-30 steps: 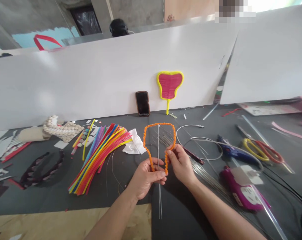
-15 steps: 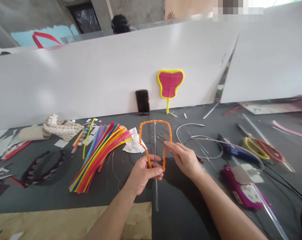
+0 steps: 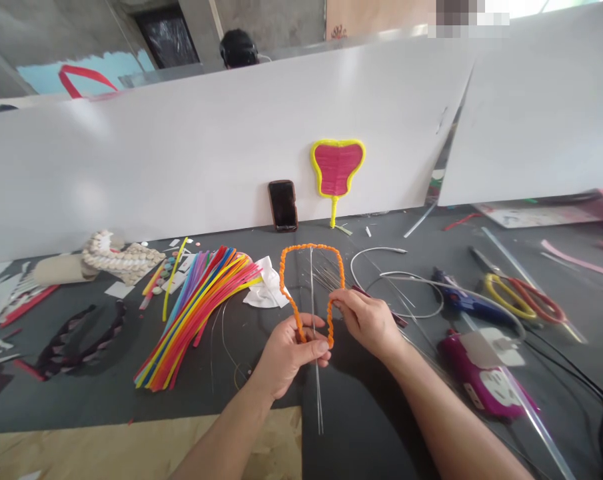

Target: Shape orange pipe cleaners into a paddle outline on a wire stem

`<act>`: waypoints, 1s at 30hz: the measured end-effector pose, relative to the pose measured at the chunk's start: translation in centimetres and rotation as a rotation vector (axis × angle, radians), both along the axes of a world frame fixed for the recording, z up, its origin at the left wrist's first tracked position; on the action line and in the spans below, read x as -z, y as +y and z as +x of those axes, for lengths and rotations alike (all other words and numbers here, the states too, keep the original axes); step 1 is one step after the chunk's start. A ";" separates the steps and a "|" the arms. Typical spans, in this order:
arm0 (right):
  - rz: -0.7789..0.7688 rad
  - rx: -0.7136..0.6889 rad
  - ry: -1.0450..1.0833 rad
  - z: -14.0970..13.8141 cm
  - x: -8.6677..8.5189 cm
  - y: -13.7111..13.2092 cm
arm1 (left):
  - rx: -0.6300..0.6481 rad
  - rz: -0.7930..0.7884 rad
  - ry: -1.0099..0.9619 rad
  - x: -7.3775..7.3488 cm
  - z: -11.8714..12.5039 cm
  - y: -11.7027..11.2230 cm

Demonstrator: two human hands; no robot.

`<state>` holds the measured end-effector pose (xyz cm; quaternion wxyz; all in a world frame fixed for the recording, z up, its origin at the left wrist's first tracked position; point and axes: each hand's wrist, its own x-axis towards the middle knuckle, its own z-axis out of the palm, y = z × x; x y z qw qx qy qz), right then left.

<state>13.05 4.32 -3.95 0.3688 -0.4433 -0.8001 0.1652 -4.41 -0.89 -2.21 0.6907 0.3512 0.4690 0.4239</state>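
An orange twisted pipe-cleaner frame (image 3: 312,246), curved in at its lower sides, is held up over the dark table. My left hand (image 3: 298,350) is closed on its lower end, thumb in front, together with thin wires (image 3: 318,387) that run from the frame's top edge down past my fingers. My right hand (image 3: 366,317) pinches the frame's right side near the inward bend. Behind stands a fan-shaped piece (image 3: 338,167) with a yellow fuzzy edge and a dark pink face, leaning on the white board.
A bundle of coloured pipe cleaners (image 3: 196,320) lies to the left beside white tissue (image 3: 266,283). A phone (image 3: 283,205) leans on the white board (image 3: 181,160). At right are scissors (image 3: 526,297), a blue glue gun (image 3: 464,300), a magenta power strip (image 3: 491,380) and loose wires.
My right hand has changed from straighter fingers at the frame's right side to a tighter pinch there. The frame and wires have shifted slightly down and right.
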 end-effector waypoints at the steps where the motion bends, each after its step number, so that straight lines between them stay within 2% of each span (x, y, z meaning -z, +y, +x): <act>1: 0.003 0.002 -0.002 0.0 0.0 0.0 | -0.004 -0.002 0.002 0.0 0.1 0.0; 10: 0.029 0.018 -0.053 -0.2 0.1 -0.1 | -0.020 -0.004 0.030 -0.3 0.5 -0.3; 14: -0.018 0.058 0.079 -0.4 0.2 -0.3 | -0.037 -0.002 0.025 0.1 0.4 -0.1; 18: -0.263 0.127 0.545 -0.9 -0.2 -0.5 | -0.094 0.013 0.041 0.6 0.3 0.2; 21: -0.527 0.042 0.816 -1.4 -0.5 -0.7 | -0.098 0.020 0.036 0.7 0.3 0.3; 23: -0.686 -0.075 0.859 -1.8 -0.6 -0.8 | -0.079 0.012 0.032 0.7 0.3 0.2; 25: -0.782 -0.146 0.868 -2.1 -0.4 -0.9 | -0.047 0.000 0.035 0.7 0.3 0.2; 30: -0.837 -0.137 0.926 -2.3 -0.2 -1.2 | -0.035 0.024 0.065 0.7 0.2 0.3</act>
